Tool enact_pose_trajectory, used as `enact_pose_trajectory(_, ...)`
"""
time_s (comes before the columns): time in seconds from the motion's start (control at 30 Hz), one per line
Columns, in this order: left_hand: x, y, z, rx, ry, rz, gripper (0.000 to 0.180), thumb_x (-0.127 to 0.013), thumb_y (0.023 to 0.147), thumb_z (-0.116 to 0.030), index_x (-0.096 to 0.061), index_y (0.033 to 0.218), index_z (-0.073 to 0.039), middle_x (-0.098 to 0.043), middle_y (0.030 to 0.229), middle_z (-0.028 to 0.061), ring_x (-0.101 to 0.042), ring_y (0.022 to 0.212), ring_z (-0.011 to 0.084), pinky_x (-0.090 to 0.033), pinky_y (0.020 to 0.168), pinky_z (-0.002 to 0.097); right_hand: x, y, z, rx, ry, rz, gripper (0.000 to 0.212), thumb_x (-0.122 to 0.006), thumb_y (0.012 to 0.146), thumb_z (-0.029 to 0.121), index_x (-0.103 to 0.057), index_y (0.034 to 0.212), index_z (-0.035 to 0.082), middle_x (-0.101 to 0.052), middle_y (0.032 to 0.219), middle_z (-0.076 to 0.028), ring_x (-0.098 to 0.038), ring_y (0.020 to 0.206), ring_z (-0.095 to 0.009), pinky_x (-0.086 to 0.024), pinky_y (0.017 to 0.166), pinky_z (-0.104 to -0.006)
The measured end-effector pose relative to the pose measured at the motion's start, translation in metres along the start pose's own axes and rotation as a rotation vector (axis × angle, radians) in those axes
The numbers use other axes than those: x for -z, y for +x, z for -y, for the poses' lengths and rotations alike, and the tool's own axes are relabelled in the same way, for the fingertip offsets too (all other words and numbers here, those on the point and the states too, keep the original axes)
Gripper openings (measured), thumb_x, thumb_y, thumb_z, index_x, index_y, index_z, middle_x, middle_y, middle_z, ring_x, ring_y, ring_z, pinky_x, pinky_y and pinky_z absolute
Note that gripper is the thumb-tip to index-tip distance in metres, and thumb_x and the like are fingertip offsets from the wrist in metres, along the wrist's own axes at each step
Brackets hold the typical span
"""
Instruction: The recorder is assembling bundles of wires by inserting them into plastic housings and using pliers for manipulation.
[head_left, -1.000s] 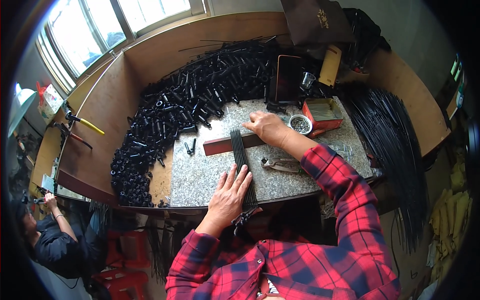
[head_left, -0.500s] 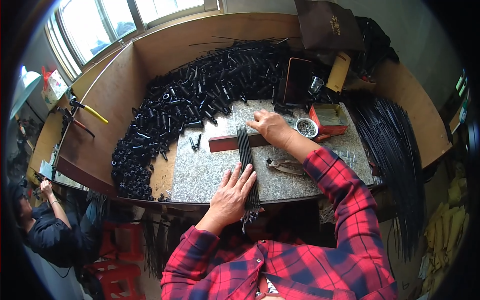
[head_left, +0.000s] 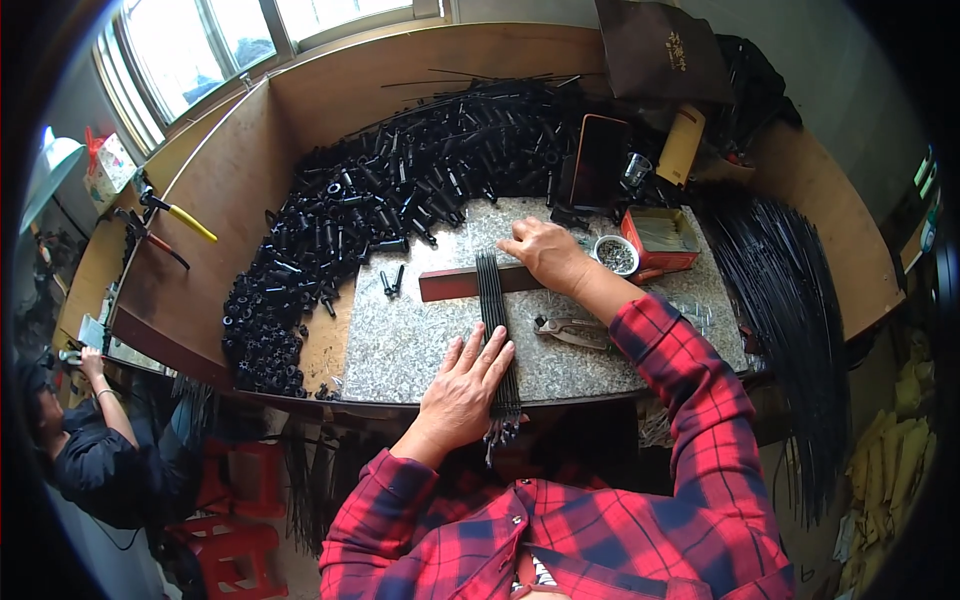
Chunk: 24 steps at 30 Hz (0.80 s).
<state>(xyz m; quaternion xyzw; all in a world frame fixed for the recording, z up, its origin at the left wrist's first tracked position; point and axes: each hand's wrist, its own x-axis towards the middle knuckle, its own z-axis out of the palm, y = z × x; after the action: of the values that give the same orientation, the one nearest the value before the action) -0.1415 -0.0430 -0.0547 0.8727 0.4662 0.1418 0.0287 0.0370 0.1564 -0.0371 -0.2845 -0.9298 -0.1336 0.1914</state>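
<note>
My left hand [head_left: 465,385] lies flat with its fingers stretched out over a row of thin black rods [head_left: 492,290]. The rods lie side by side across a dark red bar [head_left: 450,284], and their near ends, with small pale tips, stick out past the board's front edge. Just right of the rods' far ends is my right hand [head_left: 548,256], its fingers curled together over the bar. Whatever those fingers may hold is too small or hidden to make out. Below that hand, pliers [head_left: 572,331] rest on the speckled stone board [head_left: 400,345].
Black tubular parts [head_left: 390,180] are heaped at the back and left. A white cup [head_left: 615,256] of small metal bits, a red box [head_left: 660,240] and a phone [head_left: 598,160] stand right. Long black rods [head_left: 780,270] hang over the right edge. A co-worker [head_left: 110,440] sits at left.
Both my hands keep almost the same place and pose. The co-worker's raised hand at the left has shifted slightly. The whole view has moved a little.
</note>
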Motion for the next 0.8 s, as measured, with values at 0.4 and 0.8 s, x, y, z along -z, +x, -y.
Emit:
enact_pose_trajectory(0.4, -0.001, 0.0, -0.001, 0.002, -0.01, -0.007, 0.089, -0.061, 0.077, -0.059, -0.036, 0.14, -0.002, -0.03, 0.149, 0.0178, -0.023, 0.14, 0.039, -0.02, 0.112, 0.0506, -0.002, 0.0, -0.002, 0.031, 0.236, -0.058, 0.038, -0.052, 0.078, -0.003, -0.065, 0.111, 0.008, -0.059, 0.1, -0.013, -0.059, 0.099, -0.029, -0.05, 0.085, -0.0363)
enact_pose_trajectory(0.8, -0.006, -0.002, 0.003, 0.007, 0.007, -0.008, 0.082, -0.069, 0.07, -0.03, -0.037, 0.141, -0.003, -0.03, 0.15, 0.0156, -0.023, 0.141, 0.0366, -0.02, 0.113, 0.0497, 0.052, -0.076, -0.115, -0.556, -0.189, 0.061, 0.015, -0.052, 0.078, 0.004, -0.066, 0.083, 0.006, -0.064, 0.089, -0.014, -0.064, 0.088, -0.034, -0.052, 0.075, -0.0434)
